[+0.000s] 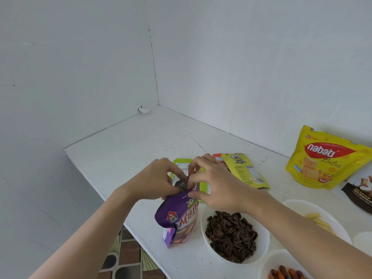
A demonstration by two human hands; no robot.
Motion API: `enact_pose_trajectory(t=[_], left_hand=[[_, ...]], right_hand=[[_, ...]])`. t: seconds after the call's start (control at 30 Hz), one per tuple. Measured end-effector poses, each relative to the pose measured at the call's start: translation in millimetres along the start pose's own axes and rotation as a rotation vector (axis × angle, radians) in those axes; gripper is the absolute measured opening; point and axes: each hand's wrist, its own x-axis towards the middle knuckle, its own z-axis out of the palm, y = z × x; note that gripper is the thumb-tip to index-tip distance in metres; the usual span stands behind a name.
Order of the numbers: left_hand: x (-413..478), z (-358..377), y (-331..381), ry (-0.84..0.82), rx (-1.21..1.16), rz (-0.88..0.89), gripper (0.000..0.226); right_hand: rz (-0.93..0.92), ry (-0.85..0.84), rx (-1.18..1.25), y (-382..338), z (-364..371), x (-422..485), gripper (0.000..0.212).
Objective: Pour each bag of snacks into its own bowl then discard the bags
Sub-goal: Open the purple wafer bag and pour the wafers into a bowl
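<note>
Now both hands pinch the purple bag [177, 216] near the table edge [141, 241].

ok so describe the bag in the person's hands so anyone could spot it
On the white table, at its near edge left of the bowl of dark seeds, stands the purple bag. The left hand and right hand pinch its top. It alone is purple; the green packet and yellow packet beyond it lie flat.

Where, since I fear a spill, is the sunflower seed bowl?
Head view, lower centre: the sunflower seed bowl stands on the white table just right of the purple Bisk Club bag.
</note>
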Motion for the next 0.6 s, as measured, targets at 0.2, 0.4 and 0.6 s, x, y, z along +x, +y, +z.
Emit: enact_pose_trajectory(t=[0.2, 0.4, 0.6], left_hand=[[-5.0, -9.1, -5.3, 0.061, -0.047, 0.018, 0.027], [-14.6, -28.6, -4.2, 0.162, -0.283, -0.027, 0.030], [-15.4, -29.4, 17.6, 0.140, -0.322, 0.013, 0.009]], right_hand=[[-0.088, -0.086, -0.062, -5.7, -4.2, -4.3, 0.018], [-0.116, -0.037, -0.069, -14.0, -11.8, -8.0, 0.033], [-0.103, -0.053, -0.092, -23.7, -14.9, -7.6, 0.014]])
